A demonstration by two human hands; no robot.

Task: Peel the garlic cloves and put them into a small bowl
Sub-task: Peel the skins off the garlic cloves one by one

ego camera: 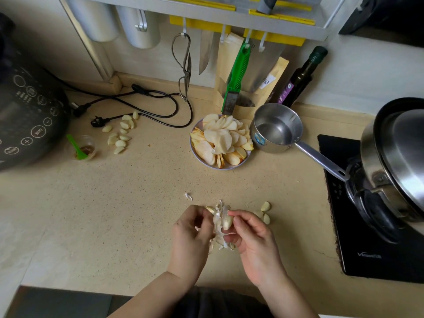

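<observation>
Nearby, peeled cloves beside both hands' grip, perhaps touching skins.

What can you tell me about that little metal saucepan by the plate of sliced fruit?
The saucepan is small, of shiny steel, with straight walls and one long flat handle. It stands upright on the counter, its mouth open, with no lid. It looks to hold a little clear water. A blue and white sticker sits on its outer wall. Its handle runs toward the stove and ends over the stove's edge. The plate lies close on its left; whether they touch I cannot tell. No hand is on it.
</observation>
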